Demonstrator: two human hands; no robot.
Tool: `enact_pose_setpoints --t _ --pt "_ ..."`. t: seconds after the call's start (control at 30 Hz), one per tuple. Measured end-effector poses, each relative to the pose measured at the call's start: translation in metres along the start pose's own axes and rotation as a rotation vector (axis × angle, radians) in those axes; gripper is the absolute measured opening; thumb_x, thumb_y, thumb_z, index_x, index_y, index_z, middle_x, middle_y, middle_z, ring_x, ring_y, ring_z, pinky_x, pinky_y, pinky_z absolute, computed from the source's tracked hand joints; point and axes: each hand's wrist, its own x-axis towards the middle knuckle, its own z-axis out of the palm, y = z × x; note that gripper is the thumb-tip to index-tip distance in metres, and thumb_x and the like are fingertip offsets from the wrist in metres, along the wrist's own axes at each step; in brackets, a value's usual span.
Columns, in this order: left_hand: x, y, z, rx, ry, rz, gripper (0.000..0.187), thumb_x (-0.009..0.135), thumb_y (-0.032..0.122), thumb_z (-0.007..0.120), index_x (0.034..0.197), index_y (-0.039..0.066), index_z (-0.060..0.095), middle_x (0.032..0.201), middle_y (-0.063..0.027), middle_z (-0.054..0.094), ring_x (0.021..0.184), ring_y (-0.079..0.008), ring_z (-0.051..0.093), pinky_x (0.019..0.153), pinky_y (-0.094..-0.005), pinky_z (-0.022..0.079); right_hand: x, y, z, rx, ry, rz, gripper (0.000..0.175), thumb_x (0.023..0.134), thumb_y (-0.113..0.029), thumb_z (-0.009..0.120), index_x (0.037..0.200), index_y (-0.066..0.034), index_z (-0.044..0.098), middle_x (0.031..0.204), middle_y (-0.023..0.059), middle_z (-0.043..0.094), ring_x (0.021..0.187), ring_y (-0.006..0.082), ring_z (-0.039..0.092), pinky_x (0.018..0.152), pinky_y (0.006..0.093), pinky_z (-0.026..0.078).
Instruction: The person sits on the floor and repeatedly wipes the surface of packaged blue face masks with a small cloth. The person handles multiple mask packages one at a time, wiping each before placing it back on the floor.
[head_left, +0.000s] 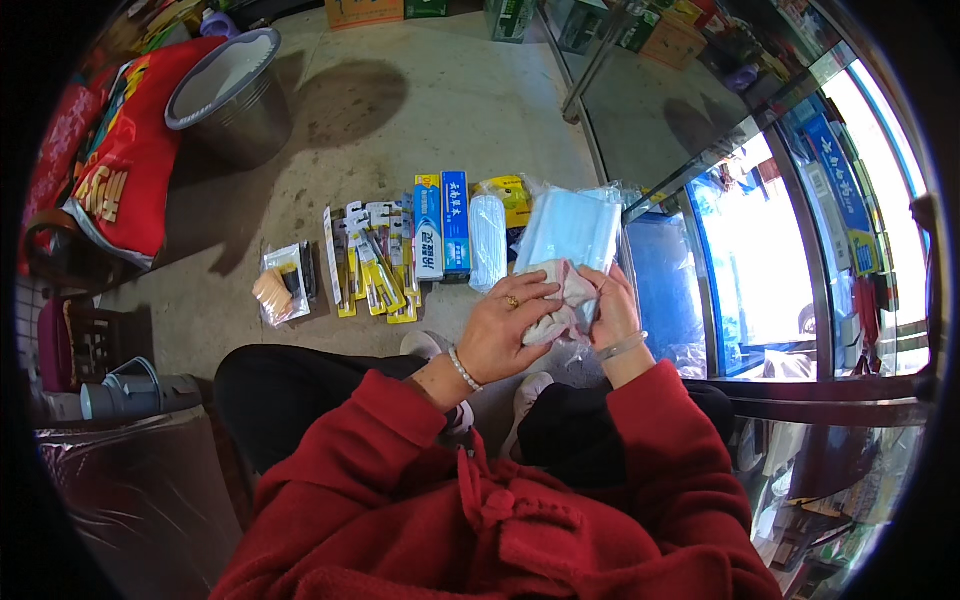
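A crumpled whitish cloth with pinkish edges (551, 322) is in my left hand (506, 322), which wears a ring and a beaded bracelet. My right hand (616, 311), with a bangle at the wrist, holds a clear plastic pack of light blue face masks (570, 229), its fingers also against the cloth. Left of that pack, on the concrete floor, lie a narrower pack of masks (488, 240), a yellow packet (506, 196), two blue toothpaste boxes (455, 225) (429, 229) and several toothbrushes in blister packs (379, 270). A clear bag with a tan item (286, 289) lies farther left.
A grey plastic bucket (255, 112) and a red printed bag (142, 157) stand at the upper left. To the right is a glass display cabinet (667, 292) with boxes inside. Cartons (364, 11) stand at the far edge. A blue-grey pail (124, 394) is at the lower left.
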Motion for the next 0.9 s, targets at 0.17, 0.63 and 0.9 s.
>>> enact_pose_setpoints --t 0.17,0.63,0.9 --pt "-0.007 -0.023 0.001 -0.785 0.398 -0.869 0.028 0.091 0.027 0.062 0.114 0.009 0.063 0.109 -0.0084 0.066 0.102 -0.0251 0.062 0.083 -0.0415 0.053 0.0 -0.023 0.001 0.111 0.027 -0.166 0.038 0.087 -0.001 0.06 0.124 -0.0027 0.055 0.116 0.01 0.063 0.104 0.0255 0.063 0.093 0.042 0.052" --pt "-0.001 0.001 0.021 -1.787 0.514 -1.193 0.056 0.101 0.05 0.037 0.137 0.008 0.045 0.125 -0.0128 0.058 0.112 -0.0308 0.056 0.098 -0.0475 0.044 -0.024 0.01 0.022 -0.008 -0.113 -0.445 0.057 0.087 0.004 0.062 0.138 -0.0052 0.038 0.131 0.0077 0.05 0.12 0.0189 0.048 0.106 0.0354 0.037" --pt "-0.013 -0.006 0.025 -1.481 0.447 -1.3 0.037 0.096 0.035 0.053 0.12 0.007 0.056 0.107 -0.0101 0.064 0.095 -0.0253 0.064 0.079 -0.0387 0.054 -0.009 -0.006 0.015 -0.119 -0.084 -0.539 0.068 0.083 0.008 0.061 0.144 -0.0042 0.034 0.135 0.0095 0.049 0.123 0.0215 0.047 0.106 0.0356 0.037"
